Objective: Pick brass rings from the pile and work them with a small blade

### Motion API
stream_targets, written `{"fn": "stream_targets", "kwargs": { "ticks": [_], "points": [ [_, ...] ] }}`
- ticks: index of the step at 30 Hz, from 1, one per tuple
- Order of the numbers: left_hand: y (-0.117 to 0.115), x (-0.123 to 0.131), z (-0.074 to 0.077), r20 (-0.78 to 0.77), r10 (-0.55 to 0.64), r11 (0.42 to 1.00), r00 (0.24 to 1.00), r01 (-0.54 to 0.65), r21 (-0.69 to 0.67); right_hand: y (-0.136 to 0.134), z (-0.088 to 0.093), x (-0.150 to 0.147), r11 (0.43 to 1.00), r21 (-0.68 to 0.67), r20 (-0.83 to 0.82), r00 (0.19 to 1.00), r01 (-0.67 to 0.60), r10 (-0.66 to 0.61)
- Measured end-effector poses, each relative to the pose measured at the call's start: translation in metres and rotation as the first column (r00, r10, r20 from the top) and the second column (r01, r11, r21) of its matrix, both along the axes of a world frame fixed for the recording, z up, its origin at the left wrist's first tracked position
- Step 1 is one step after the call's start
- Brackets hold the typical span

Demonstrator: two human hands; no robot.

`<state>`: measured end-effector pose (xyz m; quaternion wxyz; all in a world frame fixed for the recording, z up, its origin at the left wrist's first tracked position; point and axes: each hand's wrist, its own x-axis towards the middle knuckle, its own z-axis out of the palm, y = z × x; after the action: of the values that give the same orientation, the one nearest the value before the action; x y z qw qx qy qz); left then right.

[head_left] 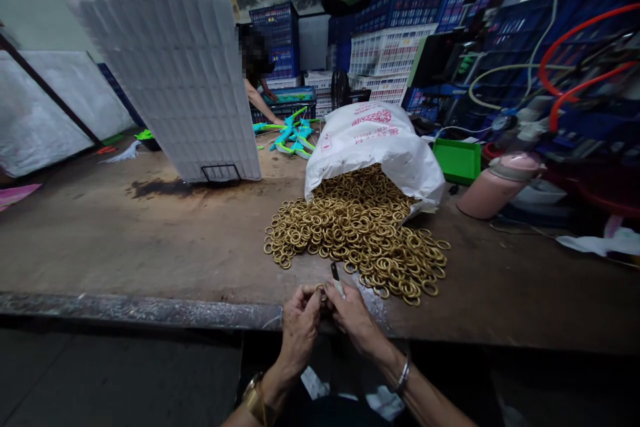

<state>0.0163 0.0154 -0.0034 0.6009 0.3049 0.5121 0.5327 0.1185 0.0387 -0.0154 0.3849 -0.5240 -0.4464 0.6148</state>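
Note:
Close to the table's front edge, my left hand (300, 323) pinches a small gold ring (320, 288) between thumb and fingers. Beside it, my right hand (356, 317) is closed around a small knife (337, 278), its dark blade pointing up and away from me. My right thumb is right by the ring; whether it touches the ring I cannot tell. Just beyond both hands spreads a heap of gold rings (345, 233), spilling from the open mouth of a white woven sack (363, 137) that lies on its side.
A white ribbed panel (175, 80) stands upright on the wooden table (150, 233). Behind it, a co-worker's arm (263, 103) reaches toward blue and green toy bows (295, 133). A pink bottle (500, 183) and a green tray (457, 160) sit right. Stacked crates (390, 50) fill the back.

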Motion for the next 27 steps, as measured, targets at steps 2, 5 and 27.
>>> {"fn": "stream_targets", "kwargs": {
  "ticks": [2,5,27],
  "points": [
    [0.000,0.002,0.000,0.018,0.015,1.000,1.000,-0.015,0.021,-0.004,0.003,-0.001,0.994,-0.105,-0.094,0.996,-0.012,0.003],
    [0.001,0.004,-0.001,0.028,0.016,1.000,0.999,-0.016,0.014,-0.008,0.006,-0.003,0.976,-0.208,-0.247,0.969,-0.056,0.003],
    [-0.004,-0.009,0.013,0.020,-0.181,0.983,0.983,0.182,-0.021,-0.003,0.008,0.009,0.988,0.096,0.155,0.983,-0.119,0.103]
  ]
}}
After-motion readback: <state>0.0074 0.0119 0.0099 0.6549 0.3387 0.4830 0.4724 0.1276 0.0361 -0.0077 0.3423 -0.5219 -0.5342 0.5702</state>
